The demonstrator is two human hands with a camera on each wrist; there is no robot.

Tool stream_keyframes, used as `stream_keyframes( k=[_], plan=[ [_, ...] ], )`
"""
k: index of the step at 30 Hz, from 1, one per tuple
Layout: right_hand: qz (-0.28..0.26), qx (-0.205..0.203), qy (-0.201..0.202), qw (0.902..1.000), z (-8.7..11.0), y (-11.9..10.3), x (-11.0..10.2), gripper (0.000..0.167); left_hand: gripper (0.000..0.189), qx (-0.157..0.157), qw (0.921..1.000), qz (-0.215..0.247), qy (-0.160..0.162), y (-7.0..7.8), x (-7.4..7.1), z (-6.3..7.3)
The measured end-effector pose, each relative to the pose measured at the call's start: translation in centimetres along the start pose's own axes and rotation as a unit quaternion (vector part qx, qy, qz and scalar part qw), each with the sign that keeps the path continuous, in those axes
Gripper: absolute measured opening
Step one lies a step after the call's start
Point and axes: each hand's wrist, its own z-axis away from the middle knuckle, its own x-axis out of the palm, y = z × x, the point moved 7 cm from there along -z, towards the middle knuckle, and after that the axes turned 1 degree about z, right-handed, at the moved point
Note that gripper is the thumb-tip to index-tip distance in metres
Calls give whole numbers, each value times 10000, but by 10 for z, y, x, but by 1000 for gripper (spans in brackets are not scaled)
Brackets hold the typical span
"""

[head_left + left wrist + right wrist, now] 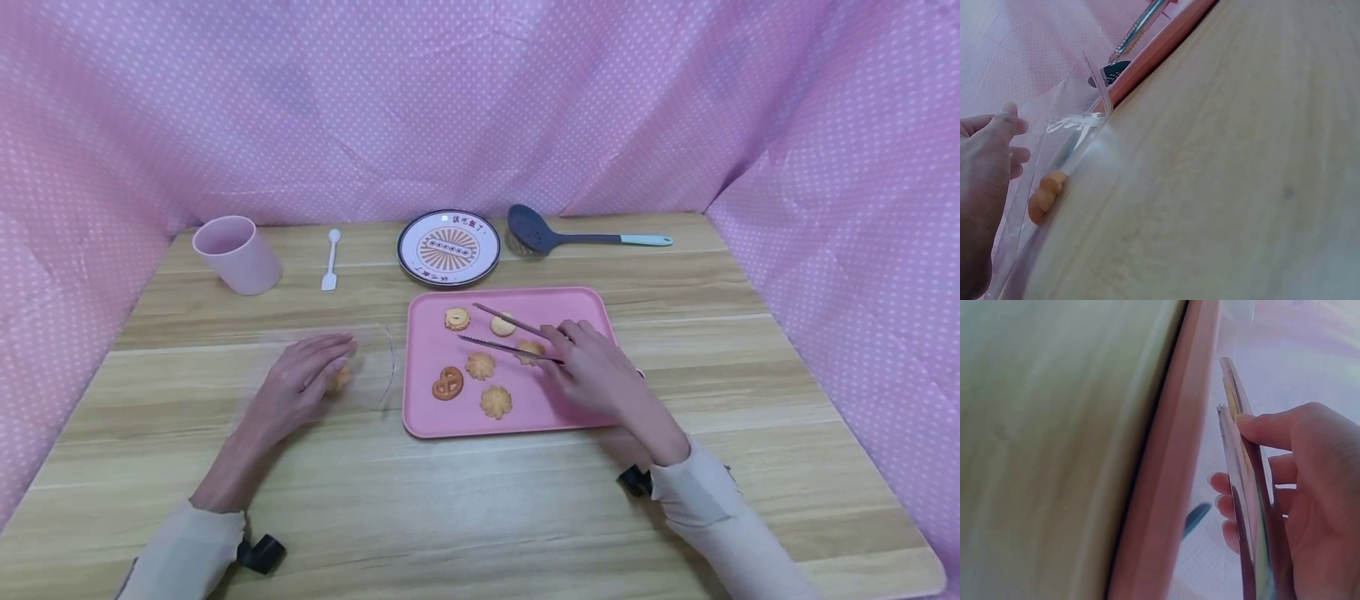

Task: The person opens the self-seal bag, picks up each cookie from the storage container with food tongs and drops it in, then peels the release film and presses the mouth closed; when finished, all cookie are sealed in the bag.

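The right hand is gripping metal tongs, tips parted above cookies lying on the tray. Cookies are looking light, brittle; edges suit gentle gripping. The left-wrist view is showing bagged cookies, which the left hand, pinch undeterminable, is partly hiding overhead.

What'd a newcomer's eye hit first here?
Probably the pink tray of biscuits, near centre in the head view, with metal tongs over it in the right grip. Next, the clear bag at the left grip, left of the tray, orange-brown pieces inside. Then the polka-dot pink cloth behind and on both sides.
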Motion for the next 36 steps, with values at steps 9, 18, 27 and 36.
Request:
stream_keyframes(
  k=[9,18,27,36],
  plan=[
    [205,279,-11,9994,15,21,-6,38,37,-59,10000,0,-40,0,1,0],
    [268,313,31,9991,23,24,-9,38,38,-179,9998,8,-94,0,1,0],
    [291,514,-307,9978,23,25,-9,45,38,-185,9998,28,-69,1,0,0],
    [249,556,-571,9965,16,24,-11,32,38,-223,9997,3,-64,1,0,0]
  ],
)
